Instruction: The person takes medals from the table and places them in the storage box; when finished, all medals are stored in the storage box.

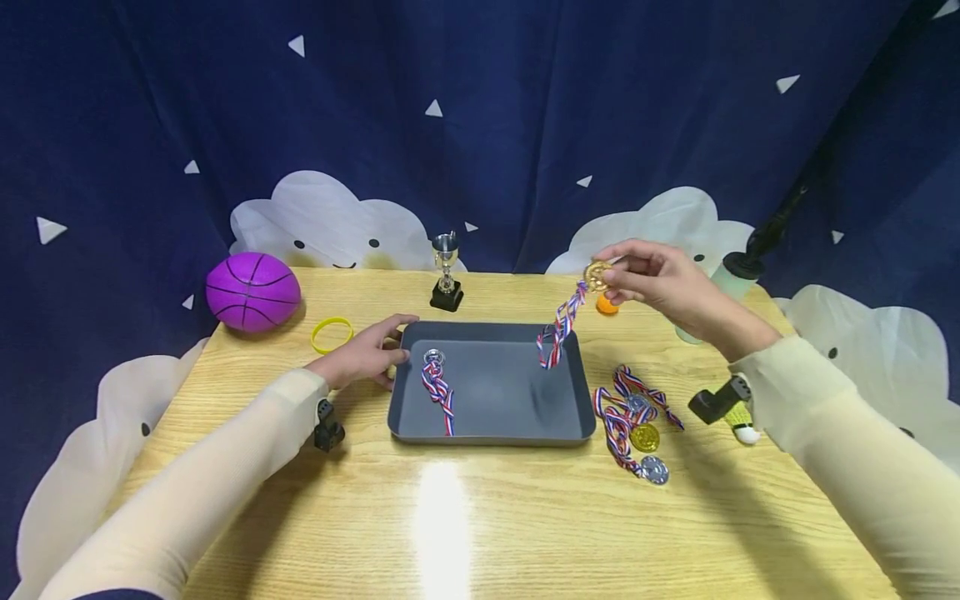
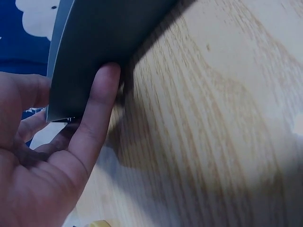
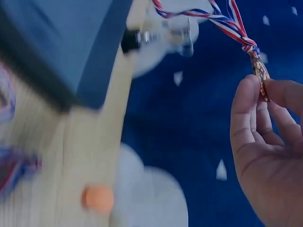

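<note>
The gold medal point(image 1: 597, 275) is pinched between my right hand's point(image 1: 660, 279) thumb and fingertips point(image 3: 246, 101), held up over the far right corner of the grey tray point(image 1: 491, 427). I hold it by the disc so its striped ribbon point(image 1: 558, 327) hangs free, the lower end trailing down to the tray's right wall. My left hand point(image 1: 366, 357) rests against the tray's left wall, fingers straight and flat on it, gripping nothing; that seems to steady the tray. Inside, near the left wall, lies a silver medal point(image 1: 434, 358) with its ribbon stretched toward me. On the table point(image 1: 480, 525) just right of the tray sits a tangle of more medals point(image 1: 637, 421). Farther off stand a small trophy point(image 1: 446, 275), a yellow wristband point(image 1: 332, 333), a purple ball point(image 1: 252, 292) and an orange ball point(image 1: 606, 306).
</note>
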The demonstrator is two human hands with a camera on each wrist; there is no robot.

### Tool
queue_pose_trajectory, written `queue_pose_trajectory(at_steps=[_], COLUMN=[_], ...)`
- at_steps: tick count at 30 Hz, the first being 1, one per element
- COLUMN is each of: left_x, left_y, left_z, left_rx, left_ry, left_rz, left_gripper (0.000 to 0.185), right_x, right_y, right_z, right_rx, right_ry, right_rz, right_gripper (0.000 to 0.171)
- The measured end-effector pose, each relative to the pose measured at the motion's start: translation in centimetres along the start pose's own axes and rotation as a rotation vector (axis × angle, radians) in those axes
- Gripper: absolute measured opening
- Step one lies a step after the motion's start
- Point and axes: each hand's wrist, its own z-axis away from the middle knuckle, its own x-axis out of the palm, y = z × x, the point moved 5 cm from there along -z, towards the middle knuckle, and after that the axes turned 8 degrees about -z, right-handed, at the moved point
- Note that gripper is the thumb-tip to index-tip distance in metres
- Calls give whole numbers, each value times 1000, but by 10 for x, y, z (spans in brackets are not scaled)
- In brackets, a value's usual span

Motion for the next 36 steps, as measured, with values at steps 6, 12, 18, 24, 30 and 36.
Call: queue_pose_trajectory(at_steps=[6,12,18,24,30,36], left_x=[0,0,-1,-2,-3,-2], left_y=[0,-3,-2,-1,-2,-2], left_z=[-1,0,-1,-1,-2,-1], left_rx=[-5,-5,-3,-2,4,2], left_ry=[1,-1,6,9,12,7], left_rz=[-2,2,-2,-3,-8,-5], left_gripper=[66,67,67,67,67,67], right_x=[68,127,155,169,178,185], right_y=[14,47,76,82,90,92], right_z=[-25,-50,-69,-77,-84,-87], right_rx=[52,179,194,176,164,81], right_ry=[-193,-374,-410,-413,-371,-341], right_rz=[96,106,242,483,560,687], right_gripper=[30,31,28,30,27,29])
